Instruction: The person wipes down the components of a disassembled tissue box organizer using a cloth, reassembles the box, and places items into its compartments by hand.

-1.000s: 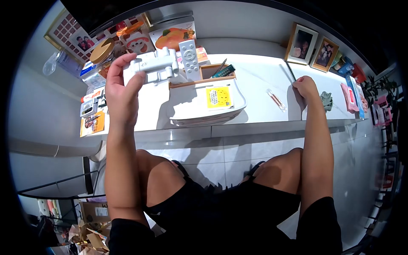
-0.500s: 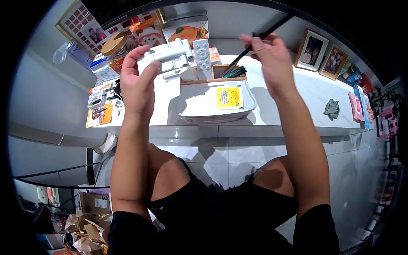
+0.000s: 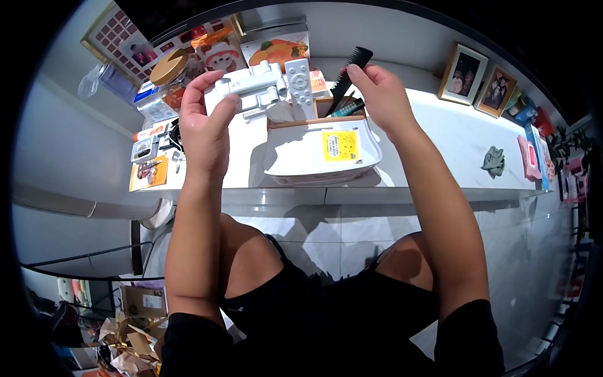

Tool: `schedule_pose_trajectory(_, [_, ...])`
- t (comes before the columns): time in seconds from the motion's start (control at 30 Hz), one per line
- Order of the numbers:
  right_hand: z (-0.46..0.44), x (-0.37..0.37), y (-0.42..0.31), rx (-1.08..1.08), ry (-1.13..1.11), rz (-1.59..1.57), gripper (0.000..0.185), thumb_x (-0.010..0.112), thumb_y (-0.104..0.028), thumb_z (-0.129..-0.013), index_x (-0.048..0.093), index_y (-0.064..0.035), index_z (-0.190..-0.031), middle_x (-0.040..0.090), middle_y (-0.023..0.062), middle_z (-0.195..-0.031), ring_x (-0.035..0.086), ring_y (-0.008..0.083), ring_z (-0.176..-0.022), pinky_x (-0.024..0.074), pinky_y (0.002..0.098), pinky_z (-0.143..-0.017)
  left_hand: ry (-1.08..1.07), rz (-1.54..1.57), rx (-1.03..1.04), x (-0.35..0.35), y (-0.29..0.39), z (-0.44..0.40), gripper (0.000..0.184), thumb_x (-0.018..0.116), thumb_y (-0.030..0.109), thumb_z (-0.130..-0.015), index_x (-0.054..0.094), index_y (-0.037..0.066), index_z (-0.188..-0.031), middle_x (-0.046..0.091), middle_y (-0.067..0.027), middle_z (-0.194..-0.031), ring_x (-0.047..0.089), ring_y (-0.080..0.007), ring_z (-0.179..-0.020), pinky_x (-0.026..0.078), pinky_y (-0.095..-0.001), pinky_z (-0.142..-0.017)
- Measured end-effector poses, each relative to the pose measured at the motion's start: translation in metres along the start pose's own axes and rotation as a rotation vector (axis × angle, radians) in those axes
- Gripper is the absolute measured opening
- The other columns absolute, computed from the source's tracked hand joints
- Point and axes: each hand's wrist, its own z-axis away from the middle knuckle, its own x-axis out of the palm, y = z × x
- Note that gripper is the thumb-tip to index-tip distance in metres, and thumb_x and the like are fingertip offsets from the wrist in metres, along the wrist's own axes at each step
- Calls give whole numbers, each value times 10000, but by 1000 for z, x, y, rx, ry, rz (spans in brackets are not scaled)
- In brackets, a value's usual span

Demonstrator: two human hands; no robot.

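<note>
My right hand [image 3: 384,97] pinches a black comb [image 3: 349,75] that slants over the back of a white storage box [image 3: 295,151]. The comb's lower end reaches down at a wooden-rimmed compartment, beside a dark green tube-like item [image 3: 347,108]. My left hand [image 3: 207,119] has thumb and fingers round the left end of a white jointed device [image 3: 254,81], perhaps a folding stand. A white remote control [image 3: 300,88] stands upright in the box, just right of that device. On the box's front lid lies a yellow-and-white packet [image 3: 340,146].
Left on the white table [image 3: 427,144] are a jar with a wooden lid [image 3: 168,68], small boxes and an orange card [image 3: 149,174]. To the right are picture frames [image 3: 463,74], a crumpled grey-green cloth [image 3: 494,161] and a pink pack [image 3: 529,157].
The comb has swung from a long rightward slant to a steeper one, its top now left of my right hand. That hand has moved slightly left and down. My left hand has barely shifted.
</note>
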Motion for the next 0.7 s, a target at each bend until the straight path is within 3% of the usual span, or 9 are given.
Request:
schedule_pose_trajectory(0.1, [-10, -25, 5, -21, -91, 51, 520, 678, -485, -1041, 705, -38, -1305, 753, 62, -1128, 666, 131, -957, 524, 343, -886, -2, -50, 0, 4, -1, 1, 444, 666, -29, -943, 566, -5, -1375, 603, -72, -1233, 604, -93, -981, 520, -239, -890])
schedule_pose_trajectory(0.13, [-12, -37, 19, 32, 39, -130, 573, 685, -516, -1011, 675, -66, -1366, 737, 51, -1172, 658, 139, -936, 506, 349, -885, 0, -52, 5, 5, 0, 2, 441, 665, -28, -945, 568, -3, -1374, 604, -69, -1226, 596, -86, -965, 514, -231, -869])
schedule_pose_trajectory(0.2, [-9, -90, 19, 137, -56, -342, 533, 665, -498, -1009, 700, -82, -1341, 734, 57, -1235, 659, 156, -1022, 478, 331, -970, -13, -34, -1, 2, 0, 3, 437, 655, -28, -953, 570, 0, -1380, 613, -60, -1222, 614, -91, -986, 526, -231, -894])
schedule_pose_trajectory(0.27, [-2, -120, 35, 148, 27, 218, 429, 717, -414, -964, 770, -42, -1171, 769, 100, -1080, 700, 192, -946, 526, 357, -865, 1, -26, 10, 4, 3, 5, 441, 654, -24, -955, 569, 1, -1388, 617, -58, -1227, 623, -96, -1010, 529, -240, -913])
schedule_pose_trajectory(0.33, [5, -147, 64, 293, -199, 737, 296, 790, -336, -892, 795, -53, -978, 781, 119, -936, 715, 219, -855, 547, 357, -797, -13, -19, 12, -1, 1, 4, 442, 656, -20, -954, 573, 1, -1387, 609, -62, -1250, 624, -100, -1022, 528, -250, -921])
schedule_pose_trajectory(0.4, [25, -145, 68, 448, -276, 887, 270, 865, -304, -797, 782, -62, -885, 773, 131, -849, 713, 228, -769, 555, 351, -731, -15, -35, 23, -3, 0, 5, 439, 658, -16, -952, 579, -1, -1383, 591, -70, -1288, 626, -106, -1038, 532, -263, -946])
schedule_pose_trajectory(0.43, [27, -146, 66, 539, -345, 902, 310, 893, -309, -731, 786, -69, -895, 785, 140, -900, 721, 247, -780, 569, 357, -754, -9, -41, 22, -4, -1, 4, 437, 656, -19, -949, 581, -5, -1380, 574, -77, -1317, 630, -115, -1046, 536, -269, -954])
schedule_pose_trajectory(0.6, [24, -134, 70, 509, -415, 1003, 228, 845, -214, -749, 772, -71, -910, 779, 135, -882, 716, 272, -786, 586, 390, -781, -33, 2, 22, -6, -2, -1, 447, 681, -17, -943, 563, -14, -1374, 602, -94, -1279, 635, -143, -1098, 537, -297, -995])
schedule_pose_trajectory(0.7, [26, -128, 65, 298, -159, 680, 301, 858, -210, -846, 731, -60, -1074, 767, 99, -927, 709, 220, -827, 574, 351, -767, 5, 57, 41, -3, -2, -1, 436, 645, -32, -947, 578, -15, -1377, 559, -91, -1328, 630, -125, -1057, 538, -274, -965])
